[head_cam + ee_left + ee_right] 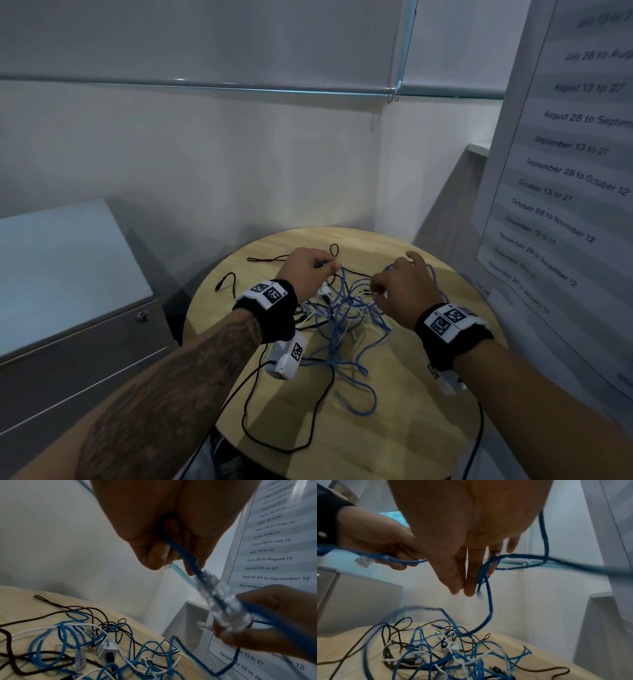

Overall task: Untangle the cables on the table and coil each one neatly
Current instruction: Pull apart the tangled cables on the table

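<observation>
A tangle of blue network cables [342, 318], white cables [494, 651] and black cables [310, 425] lies on a round wooden table [394, 445]. My left hand [310, 270] is raised over the far side of the heap. It grips one blue cable just behind its clear plug [223, 601]. My right hand [404, 291] hovers to the right at the same height. A loop of blue cable [486, 566] runs through its fingers and hangs down into the heap. A small white adapter [106, 649] lies in the tangle.
A grey cabinet with a lock [68, 291] stands left of the table. A printed list of dates [565, 188] hangs on the panel at right. White walls close off the corner behind the table. A black cable trails over the table's near edge.
</observation>
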Available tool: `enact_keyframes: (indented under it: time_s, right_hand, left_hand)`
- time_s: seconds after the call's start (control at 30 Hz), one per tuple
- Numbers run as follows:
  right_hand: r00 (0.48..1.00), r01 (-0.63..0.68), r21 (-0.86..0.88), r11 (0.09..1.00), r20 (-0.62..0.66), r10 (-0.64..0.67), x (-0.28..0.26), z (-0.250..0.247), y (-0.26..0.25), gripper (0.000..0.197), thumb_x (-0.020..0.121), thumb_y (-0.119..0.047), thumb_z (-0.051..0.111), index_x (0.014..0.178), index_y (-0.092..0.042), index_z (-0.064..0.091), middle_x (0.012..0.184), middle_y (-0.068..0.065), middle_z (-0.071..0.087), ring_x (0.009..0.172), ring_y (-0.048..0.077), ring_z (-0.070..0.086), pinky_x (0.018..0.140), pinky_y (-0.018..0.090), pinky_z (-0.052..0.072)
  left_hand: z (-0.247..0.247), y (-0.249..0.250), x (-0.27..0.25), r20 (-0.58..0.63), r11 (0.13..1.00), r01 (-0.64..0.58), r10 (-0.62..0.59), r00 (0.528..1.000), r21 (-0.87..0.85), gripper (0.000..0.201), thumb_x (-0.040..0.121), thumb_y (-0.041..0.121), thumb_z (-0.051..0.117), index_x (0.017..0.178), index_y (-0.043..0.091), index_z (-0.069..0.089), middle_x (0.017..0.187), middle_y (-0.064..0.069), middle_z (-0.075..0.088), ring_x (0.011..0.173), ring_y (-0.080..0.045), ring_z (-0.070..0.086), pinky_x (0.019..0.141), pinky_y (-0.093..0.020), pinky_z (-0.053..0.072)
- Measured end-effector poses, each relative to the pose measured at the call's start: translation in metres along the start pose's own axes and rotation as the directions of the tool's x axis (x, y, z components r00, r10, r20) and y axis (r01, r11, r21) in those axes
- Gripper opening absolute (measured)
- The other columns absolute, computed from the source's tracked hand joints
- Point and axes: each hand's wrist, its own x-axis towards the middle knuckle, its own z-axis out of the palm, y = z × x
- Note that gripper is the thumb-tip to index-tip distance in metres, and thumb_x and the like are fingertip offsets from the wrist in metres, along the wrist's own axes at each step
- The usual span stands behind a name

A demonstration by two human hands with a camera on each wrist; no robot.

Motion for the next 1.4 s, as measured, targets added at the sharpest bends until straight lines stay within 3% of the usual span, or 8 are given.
enact_keyframes:
  time_s: [0.13,0.37,0.5,0.6,0.83,1.03,1.2,1.4]
  right_hand:
    - [0.990,-0.048,0.388,0.921,-0.103,0.095,-0.003,-0.007,-0.009,0.030,0.096,-0.049,0.055,0.112,-0.025,0.064,0.104,-0.003,0.059,0.084,0.026,0.060,0.074,0.036,0.046]
    - [0.998,-0.002,0.414,0.910,-0.052,0.025,0.009,-0.011,-0.020,0.045,0.093,-0.065,0.048,0.104,-0.029,0.073,0.090,-0.007,0.074,0.091,0.021,0.061,0.101,0.044,0.040]
    - [0.977,-0.188,0.938,0.290,0.149,0.150,0.015,-0.022,-0.023,0.017,0.100,-0.020,0.059,0.086,-0.013,0.066,0.071,-0.003,0.071,0.073,0.018,0.068,0.080,0.036,0.054]
    - [0.933,-0.212,0.977,0.005,0.201,0.298,0.020,-0.035,-0.011,0.013,0.100,-0.016,0.058,0.090,-0.013,0.065,0.057,-0.004,0.043,0.046,0.010,0.043,0.054,0.029,0.050]
    - [0.916,-0.191,0.884,0.427,0.004,0.401,0.021,-0.012,0.005,0.012,0.096,-0.025,0.067,0.090,-0.017,0.072,0.066,-0.014,0.059,0.060,0.003,0.051,0.060,0.020,0.040]
    - [0.978,-0.149,0.702,0.697,0.210,-0.002,-0.016,0.029,-0.047,0.025,0.105,-0.038,0.049,0.102,-0.029,0.072,0.078,-0.013,0.061,0.066,0.002,0.055,0.070,0.029,0.044]
    - [0.975,-0.020,0.698,0.716,0.172,-0.140,-0.028,0.025,-0.067,0.042,0.106,-0.046,0.041,0.099,-0.015,0.069,0.079,0.008,0.065,0.071,0.023,0.058,0.066,0.038,0.046]
    - [0.996,-0.059,0.823,0.564,0.016,0.082,-0.019,0.008,-0.043,0.025,0.100,-0.027,0.060,0.082,-0.012,0.066,0.067,0.005,0.052,0.059,0.011,0.045,0.058,0.027,0.034]
  left_hand:
    - [0.002,-0.002,0.001,0.023,1.000,0.021,-0.020,1.000,-0.022,0.022,0.094,0.027,0.064,0.088,0.009,0.076,0.089,-0.002,0.074,0.078,-0.010,0.063,0.072,-0.021,0.046]
    - [0.005,0.007,0.000,0.013,0.989,0.021,-0.019,1.000,-0.144,0.017,0.093,0.023,0.065,0.087,0.013,0.077,0.087,-0.011,0.073,0.073,-0.022,0.065,0.068,-0.039,0.056]
    - [0.005,0.015,-0.002,0.000,0.949,0.099,-0.104,0.995,-0.301,0.021,0.091,0.027,0.068,0.086,0.007,0.075,0.075,-0.024,0.063,0.048,-0.021,0.049,0.046,-0.029,0.047]
    - [-0.001,0.010,-0.012,0.115,0.900,0.207,-0.175,0.978,-0.383,0.034,0.094,0.036,0.062,0.076,0.008,0.069,0.051,0.001,0.038,0.044,-0.016,0.030,0.046,-0.025,0.029]
    - [-0.004,0.019,-0.034,0.514,0.491,0.513,-0.146,0.845,-0.704,0.025,0.097,0.016,0.035,0.084,0.011,0.056,0.060,0.003,0.027,0.052,-0.013,0.017,0.052,-0.027,0.025]
    - [-0.003,0.017,-0.015,0.328,0.185,0.341,-0.098,0.940,-0.922,0.024,0.098,0.000,0.035,0.097,0.010,0.057,0.081,-0.003,0.060,0.073,-0.016,0.062,0.083,-0.033,0.052]
    - [0.008,-0.025,-0.006,0.195,0.310,0.280,-0.279,0.940,-0.908,0.020,0.100,-0.002,0.039,0.098,0.007,0.057,0.106,-0.014,0.070,0.100,-0.024,0.070,0.088,-0.033,0.054]
    - [0.033,-0.047,-0.016,0.236,0.740,0.328,-0.231,0.944,-0.587,0.021,0.097,-0.008,0.038,0.086,0.000,0.054,0.073,-0.013,0.054,0.063,-0.018,0.057,0.058,-0.023,0.047]
